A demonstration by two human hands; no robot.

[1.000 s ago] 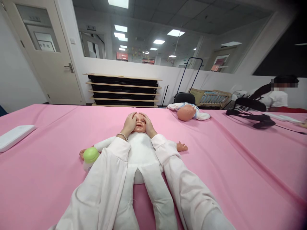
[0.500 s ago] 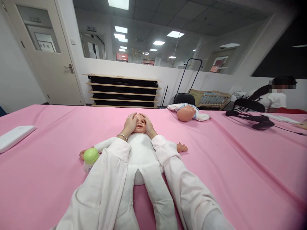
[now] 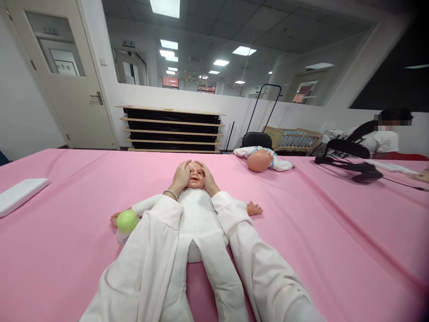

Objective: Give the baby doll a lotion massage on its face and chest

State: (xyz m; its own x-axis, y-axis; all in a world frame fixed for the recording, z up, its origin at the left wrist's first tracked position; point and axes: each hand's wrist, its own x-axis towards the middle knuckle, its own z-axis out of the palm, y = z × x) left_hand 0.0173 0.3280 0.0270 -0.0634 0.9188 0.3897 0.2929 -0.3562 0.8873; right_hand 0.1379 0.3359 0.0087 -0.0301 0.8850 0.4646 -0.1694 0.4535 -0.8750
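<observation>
The baby doll (image 3: 197,214) is laid on its back along the line of sight, head (image 3: 196,175) at the far end and legs toward the camera, and that head is cupped from both sides: the left hand (image 3: 181,178) is spread flat against one cheek and temple, the right hand (image 3: 208,179) against the other, neither closed into a fist, both equally near. A green-capped bottle (image 3: 126,222) is seen just beside the doll's outstretched arm. Everything rests on the pink tablecloth (image 3: 335,223), with a second doll (image 3: 259,159) well apart at the far edge and a person (image 3: 382,134) seated beyond on the right.
</observation>
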